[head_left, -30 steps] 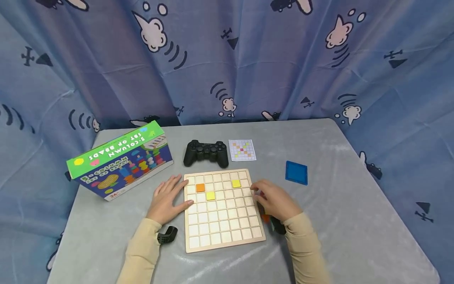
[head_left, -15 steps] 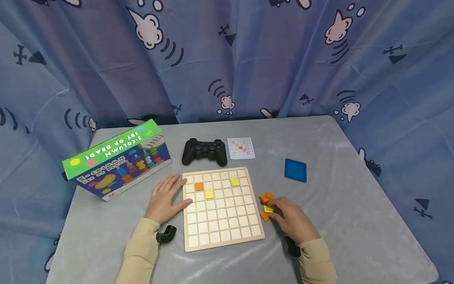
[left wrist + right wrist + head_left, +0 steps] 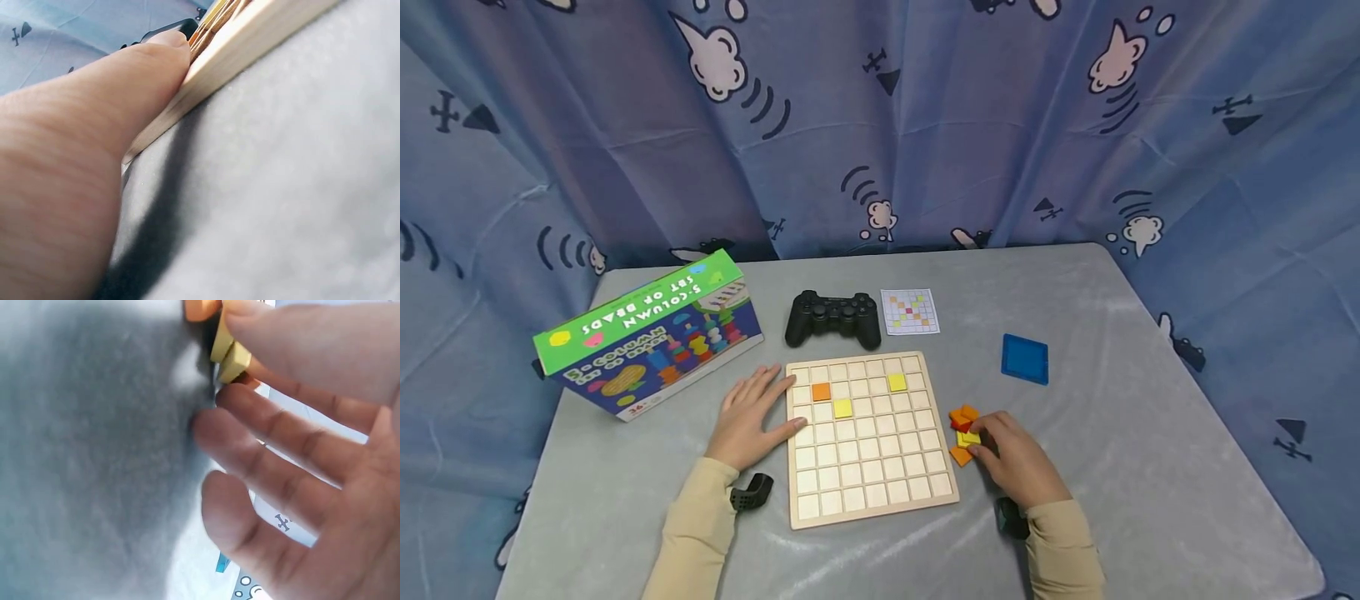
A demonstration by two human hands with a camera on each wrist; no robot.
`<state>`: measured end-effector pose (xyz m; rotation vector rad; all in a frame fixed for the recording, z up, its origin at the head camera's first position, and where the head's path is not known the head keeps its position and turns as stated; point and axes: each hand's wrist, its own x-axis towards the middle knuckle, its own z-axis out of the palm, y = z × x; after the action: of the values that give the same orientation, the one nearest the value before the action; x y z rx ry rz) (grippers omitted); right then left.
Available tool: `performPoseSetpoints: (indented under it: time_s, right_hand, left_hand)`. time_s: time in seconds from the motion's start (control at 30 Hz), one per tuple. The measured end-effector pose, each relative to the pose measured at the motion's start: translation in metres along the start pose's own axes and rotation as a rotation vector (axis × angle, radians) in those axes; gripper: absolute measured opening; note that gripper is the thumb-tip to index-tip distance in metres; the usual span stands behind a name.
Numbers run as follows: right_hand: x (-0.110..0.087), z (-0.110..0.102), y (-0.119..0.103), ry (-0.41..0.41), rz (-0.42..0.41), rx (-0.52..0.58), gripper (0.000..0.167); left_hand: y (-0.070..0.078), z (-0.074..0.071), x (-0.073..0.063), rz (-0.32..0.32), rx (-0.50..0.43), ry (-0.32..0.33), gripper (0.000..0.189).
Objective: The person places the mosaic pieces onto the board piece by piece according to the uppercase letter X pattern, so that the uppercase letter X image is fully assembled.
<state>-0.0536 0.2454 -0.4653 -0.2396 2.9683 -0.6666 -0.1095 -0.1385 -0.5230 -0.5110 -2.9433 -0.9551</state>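
Note:
A wooden grid board [image 3: 872, 454] lies on the grey table, with an orange tile [image 3: 822, 392] and two yellow tiles in its squares, one yellow tile [image 3: 842, 408] near that orange one. My left hand [image 3: 747, 422] rests spread along the board's left edge, its thumb [image 3: 150, 62] on the wooden rim. Right of the board is a small pile of orange, red and yellow tiles [image 3: 961, 417]. There my right hand [image 3: 1018, 462] pinches a yellow tile [image 3: 226, 337] between thumb and index finger. A second yellow tile [image 3: 235, 362] sits right beside it, and the other fingers curve loosely.
Behind the board lie a black game controller [image 3: 833, 320] and a printed pattern card [image 3: 910, 312] with coloured squares. A blue square tray [image 3: 1025, 359] is at the right. On the left stands a green and blue toy box [image 3: 651, 342]. A patterned curtain [image 3: 820, 125] hangs behind the table.
My right hand has moved off the board's right edge, back toward me and rightward, uncovering the tile pile, and its thumb and index finger have come to a yellow tile. My left hand stays put.

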Motion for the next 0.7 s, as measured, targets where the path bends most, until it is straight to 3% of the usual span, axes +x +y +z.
performPoseSetpoints:
  time_s: [0.17,0.43,0.7]
  right_hand:
    - [0.0008,0.0017,0.0014,0.008,-0.015,0.005,0.018]
    - [0.0004,0.0016,-0.0003,-0.002,-0.033,-0.009,0.017]
    - [-0.0002,0.001,-0.0008,-0.007,-0.024,-0.004,0.016]
  left_hand:
    - [0.0,0.0015,0.0001,0.012,0.002,0.026,0.072]
    - [-0.0004,0.0014,0.0001,-0.009,0.005,-0.006,0.073]
    - [-0.0017,0.0011,0.0013,-0.007,0.0,0.002,0.072]
